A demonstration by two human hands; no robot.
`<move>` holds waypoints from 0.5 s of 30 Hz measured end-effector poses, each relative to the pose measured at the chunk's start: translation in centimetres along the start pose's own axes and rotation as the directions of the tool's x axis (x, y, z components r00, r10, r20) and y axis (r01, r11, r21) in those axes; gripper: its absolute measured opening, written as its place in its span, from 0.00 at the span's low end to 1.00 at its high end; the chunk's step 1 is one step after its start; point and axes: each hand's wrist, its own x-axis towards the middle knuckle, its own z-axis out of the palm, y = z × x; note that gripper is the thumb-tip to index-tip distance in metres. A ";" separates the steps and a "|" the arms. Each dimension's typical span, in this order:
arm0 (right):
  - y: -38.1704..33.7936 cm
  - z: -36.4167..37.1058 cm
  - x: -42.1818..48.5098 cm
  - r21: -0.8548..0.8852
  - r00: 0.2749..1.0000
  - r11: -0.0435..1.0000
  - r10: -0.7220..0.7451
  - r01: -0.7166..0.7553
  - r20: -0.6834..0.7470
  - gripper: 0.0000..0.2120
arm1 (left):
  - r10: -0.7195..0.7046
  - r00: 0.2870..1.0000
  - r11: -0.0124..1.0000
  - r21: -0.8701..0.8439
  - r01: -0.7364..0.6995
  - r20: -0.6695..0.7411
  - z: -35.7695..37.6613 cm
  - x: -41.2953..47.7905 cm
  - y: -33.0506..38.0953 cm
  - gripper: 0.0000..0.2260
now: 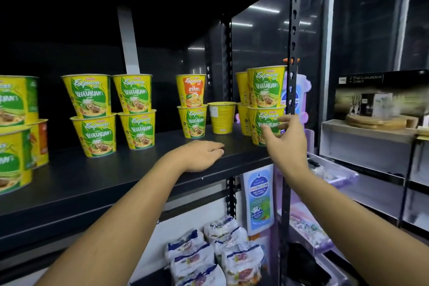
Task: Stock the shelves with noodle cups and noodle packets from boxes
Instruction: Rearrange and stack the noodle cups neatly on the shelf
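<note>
Hovering right hand (286,146) fronts lower-right noodle cup (263,115).

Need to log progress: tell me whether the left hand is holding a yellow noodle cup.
No, the left hand rests palm-down on the black metal shelf, with no cup in it.
</note>
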 end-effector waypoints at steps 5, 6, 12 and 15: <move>0.6 -0.2 1.9 0.043 0.991 0.996 0.075 -0.080 0.108 0.43 | 0.008 1.000 1.000 0.012 -0.008 -0.008 0.0 -0.4 0.4 0.23; 0.5 -0.2 2.1 0.053 0.985 0.994 0.086 -0.095 0.149 0.44 | 0.007 1.000 1.000 0.010 -0.007 -0.009 0.0 -0.4 0.4 0.23; 0.7 -0.3 2.6 0.025 0.967 0.990 0.128 -0.137 0.220 0.43 | -0.003 1.000 1.000 0.008 0.003 -0.019 0.0 -0.4 0.3 0.23; 0.3 -0.2 2.3 -0.019 0.968 0.993 0.117 -0.116 0.222 0.40 | 0.006 1.000 1.000 -0.001 -0.006 -0.012 -0.2 -0.7 0.5 0.23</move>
